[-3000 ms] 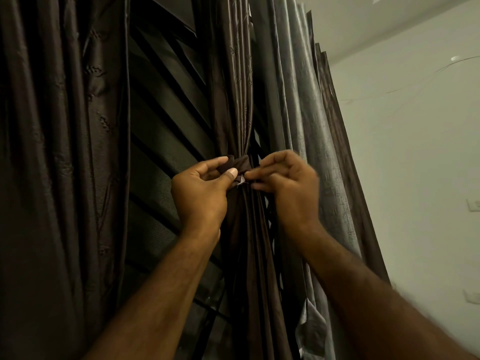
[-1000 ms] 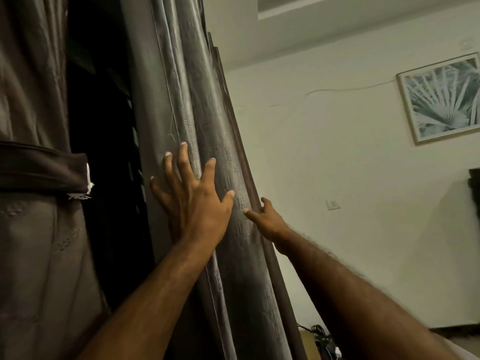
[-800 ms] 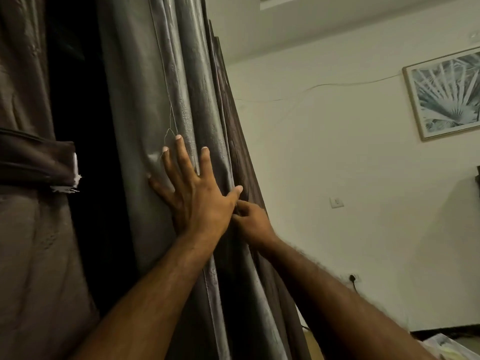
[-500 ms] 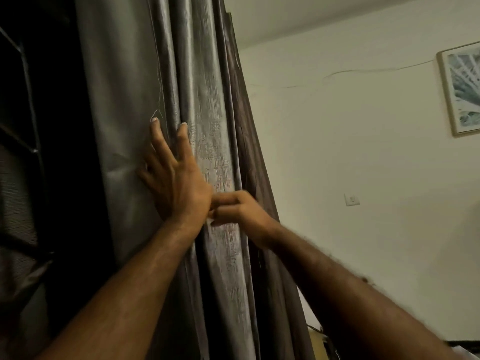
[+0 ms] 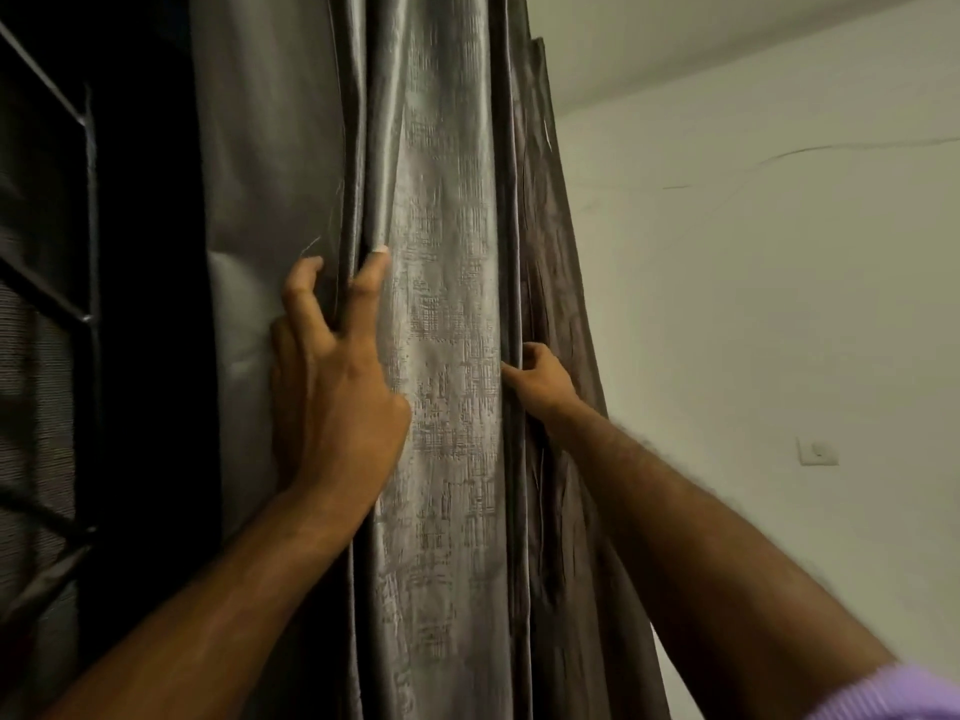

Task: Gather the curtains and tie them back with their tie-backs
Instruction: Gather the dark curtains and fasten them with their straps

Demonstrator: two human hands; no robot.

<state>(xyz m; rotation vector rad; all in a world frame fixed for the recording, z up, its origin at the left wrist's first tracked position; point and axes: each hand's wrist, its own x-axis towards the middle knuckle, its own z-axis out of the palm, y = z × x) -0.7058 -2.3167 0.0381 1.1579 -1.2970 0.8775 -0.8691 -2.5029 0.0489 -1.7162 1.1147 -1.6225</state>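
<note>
Nearest the camera, two bare forearms reach up and forward, a lilac sleeve (image 5: 893, 693) showing at the lower right corner. They lead to a tall grey curtain (image 5: 441, 356) that hangs in vertical pleats, filling the middle of the view, with a darker brown curtain layer (image 5: 550, 314) just behind its right edge.

The left hand (image 5: 332, 387) lies flat against the curtain's left side, its grip spread wide: fingers (image 5: 371, 272) splayed and pressed into a fold, closing on nothing. It seems placed there to steady the cloth and push the pleats toward the other hand. The right hand (image 5: 540, 379) sits at the curtain's right edge, its grip drawn in small, fingertips tucked into the seam between the grey pleat and the brown layer; it appears to be pinching that edge, probably to draw it inward and bunch the cloth together.

No tie-back shows anywhere, so gathering looks to be the step in hand.

Farther left, a dark window grille (image 5: 85, 324) stands beside the curtain. Beyond on the right, a pale wall (image 5: 779, 304) carries a small switch plate (image 5: 817, 451).
</note>
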